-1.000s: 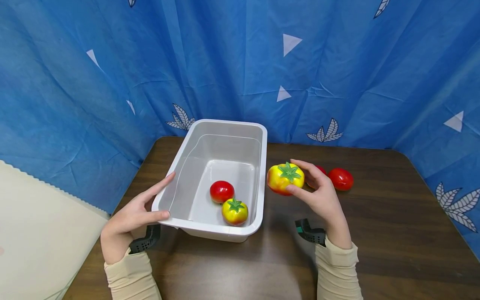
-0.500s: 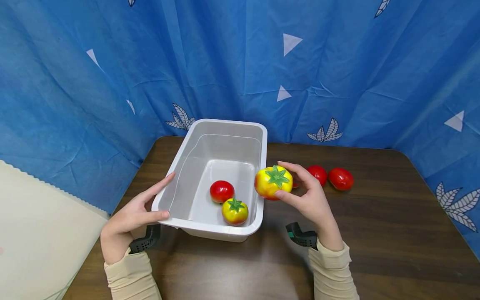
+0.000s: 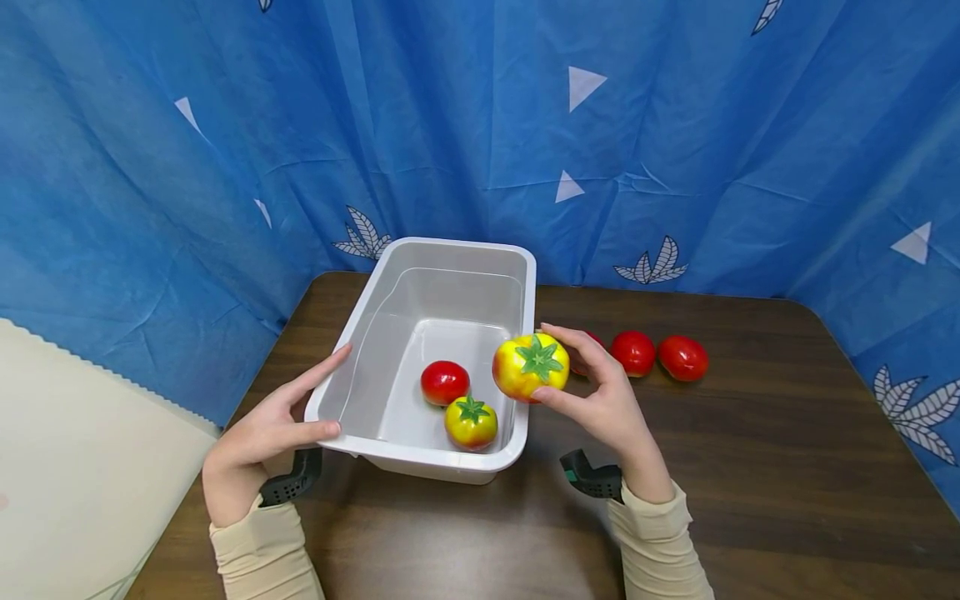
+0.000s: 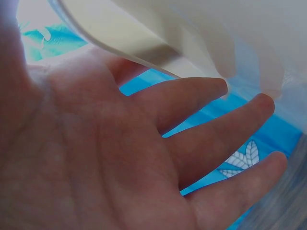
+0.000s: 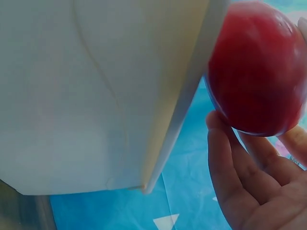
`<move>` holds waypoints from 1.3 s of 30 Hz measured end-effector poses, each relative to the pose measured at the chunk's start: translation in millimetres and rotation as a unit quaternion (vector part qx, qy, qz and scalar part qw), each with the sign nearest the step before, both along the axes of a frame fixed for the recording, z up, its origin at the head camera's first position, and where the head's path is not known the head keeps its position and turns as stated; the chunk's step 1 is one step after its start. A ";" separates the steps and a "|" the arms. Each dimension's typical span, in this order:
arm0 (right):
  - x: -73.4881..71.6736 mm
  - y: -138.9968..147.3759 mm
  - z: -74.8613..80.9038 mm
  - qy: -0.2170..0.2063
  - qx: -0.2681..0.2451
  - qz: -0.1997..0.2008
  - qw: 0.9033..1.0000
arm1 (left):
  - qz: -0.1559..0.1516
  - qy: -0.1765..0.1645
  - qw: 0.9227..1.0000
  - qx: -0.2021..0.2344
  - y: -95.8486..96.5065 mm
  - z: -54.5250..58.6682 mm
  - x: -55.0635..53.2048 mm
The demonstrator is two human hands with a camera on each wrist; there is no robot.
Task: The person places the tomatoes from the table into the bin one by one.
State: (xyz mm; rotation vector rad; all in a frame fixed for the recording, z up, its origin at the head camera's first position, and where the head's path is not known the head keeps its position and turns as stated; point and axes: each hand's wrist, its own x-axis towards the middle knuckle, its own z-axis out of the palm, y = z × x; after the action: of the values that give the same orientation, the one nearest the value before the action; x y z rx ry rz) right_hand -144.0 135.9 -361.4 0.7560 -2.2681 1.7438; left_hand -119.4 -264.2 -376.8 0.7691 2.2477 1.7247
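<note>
Over the bin's [image 3: 525,287] right wall, at about 3 o'clock from its middle, the right hand [image 3: 600,400] holds a yellow tomato [image 3: 530,367] with its green calyx facing up and toward the camera. Thumb below and fingers curled over the far side clasp the fruit; the right wrist view shows its red underside [image 5: 256,72] resting on the fingers [image 5: 230,158], just beside the bin's outer wall [image 5: 96,96]. From this grip the bin floor lies toward 9 o'clock and down, where a red tomato [image 3: 445,382] and a smaller yellow one [image 3: 471,422] sit touching each other. The tomato is round, so it has no long axis to speak of. At the bin's near-left corner the left hand [image 3: 262,433] lies flat against the outer wall, fingers straight, thumb resting along the rim. On the table [image 3: 750,467], toward 3 o'clock of the right hand, two more red tomatoes [image 3: 633,352] [image 3: 682,357] lie side by side.
</note>
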 end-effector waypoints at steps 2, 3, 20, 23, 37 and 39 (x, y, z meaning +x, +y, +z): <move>0.3 -2.0 0.0 -0.003 0.002 0.003 1.000 | 0.000 0.005 1.000 -0.005 0.0 0.1 -0.4; 0.5 -3.1 -0.1 -0.004 0.005 0.005 1.000 | 0.001 0.008 1.000 -0.008 0.2 0.2 -0.6; -2.3 -6.3 -4.0 0.027 0.005 0.056 0.998 | 0.002 0.023 1.000 -0.020 -0.1 -0.7 -1.4; -2.6 -5.0 -4.2 0.027 0.004 0.055 0.998 | 0.004 0.024 0.999 -0.023 0.0 -0.6 -1.4; -3.6 0.3 -1.4 0.052 0.003 0.022 0.998 | 0.013 0.016 0.999 -0.036 -0.8 0.5 -1.3; -4.6 2.0 -2.0 0.054 0.002 0.021 0.998 | 0.014 0.015 0.999 -0.036 -0.8 0.6 -1.4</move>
State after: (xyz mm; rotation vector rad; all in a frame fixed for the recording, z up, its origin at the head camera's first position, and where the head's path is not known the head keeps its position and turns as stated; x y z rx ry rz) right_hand -148.6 137.9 -363.5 0.8826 -2.2019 1.6738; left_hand -120.8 -265.1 -376.2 0.7561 2.3363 1.6454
